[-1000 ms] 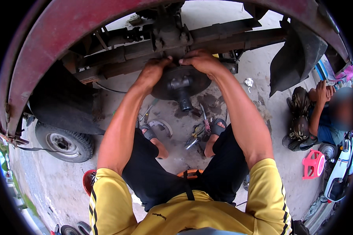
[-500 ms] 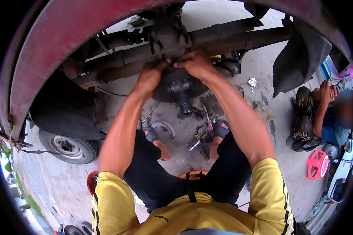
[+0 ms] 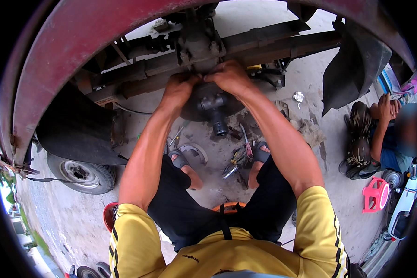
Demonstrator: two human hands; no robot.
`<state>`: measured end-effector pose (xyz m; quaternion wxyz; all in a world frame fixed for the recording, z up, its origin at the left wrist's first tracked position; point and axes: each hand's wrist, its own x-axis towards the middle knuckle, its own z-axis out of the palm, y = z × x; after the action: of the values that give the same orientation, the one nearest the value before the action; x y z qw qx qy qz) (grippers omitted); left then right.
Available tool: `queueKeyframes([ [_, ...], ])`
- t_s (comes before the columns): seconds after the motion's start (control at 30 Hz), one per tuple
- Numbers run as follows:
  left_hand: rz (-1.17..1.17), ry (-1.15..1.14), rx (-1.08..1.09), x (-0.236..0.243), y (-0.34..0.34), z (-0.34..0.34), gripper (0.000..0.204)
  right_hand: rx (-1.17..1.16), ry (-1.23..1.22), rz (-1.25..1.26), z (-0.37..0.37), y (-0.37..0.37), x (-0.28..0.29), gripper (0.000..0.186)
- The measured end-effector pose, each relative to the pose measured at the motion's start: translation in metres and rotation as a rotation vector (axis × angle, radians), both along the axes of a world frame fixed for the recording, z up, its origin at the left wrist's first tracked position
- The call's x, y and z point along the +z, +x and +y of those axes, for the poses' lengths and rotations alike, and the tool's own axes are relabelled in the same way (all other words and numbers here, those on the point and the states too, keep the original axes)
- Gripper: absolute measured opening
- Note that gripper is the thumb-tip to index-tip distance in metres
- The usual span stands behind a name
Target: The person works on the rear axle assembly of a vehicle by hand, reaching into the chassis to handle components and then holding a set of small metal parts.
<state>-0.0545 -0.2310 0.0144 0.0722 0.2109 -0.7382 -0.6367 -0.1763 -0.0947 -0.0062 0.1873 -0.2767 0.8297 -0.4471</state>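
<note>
Under the red vehicle body, both hands meet where the dark axle (image 3: 205,64) joins a round dark plate (image 3: 188,109) with a hub and a black spindle end (image 3: 219,128). My left hand (image 3: 178,89) is at the plate's upper left, its fingers bent and closed, the thumb side pointing inward. Beside it, my right hand (image 3: 229,78) has curled fingers at the plate's upper edge, close to the left fingertips. Whatever the fingertips pinch is too small or too hidden to make out. Bolts (image 3: 214,46) and a clamp plate sit just above the hands.
Leaf springs (image 3: 264,41) run across above the hands. Tools (image 3: 234,163) and a curved brake shoe (image 3: 195,150) lie on the ground between my feet. A wheel (image 3: 81,172) lies left. Right are a seated person (image 3: 382,139), a pink stool (image 3: 375,194) and a motorbike (image 3: 402,204).
Both hands stay at the top of the plate. The fingers have shifted slightly, and the right hand sits a touch farther left with its fingers more curled.
</note>
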Motion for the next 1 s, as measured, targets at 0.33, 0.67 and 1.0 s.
queueKeyframes([
  [0.33, 0.071, -0.009, 0.064, 0.002, -0.001, 0.014, 0.025, 0.005, -0.009, -0.069, 0.004, 0.002, 0.003, 0.039],
  [0.67, 0.038, -0.09, 0.068, -0.012, -0.002, 0.008, 0.03, 0.057, -0.043, -0.01, -0.001, -0.002, -0.005, 0.045],
  [1.0, 0.017, -0.034, 0.092, -0.01, 0.003, 0.002, 0.042, -0.022, -0.071, -0.112, 0.002, 0.009, 0.016, 0.033],
])
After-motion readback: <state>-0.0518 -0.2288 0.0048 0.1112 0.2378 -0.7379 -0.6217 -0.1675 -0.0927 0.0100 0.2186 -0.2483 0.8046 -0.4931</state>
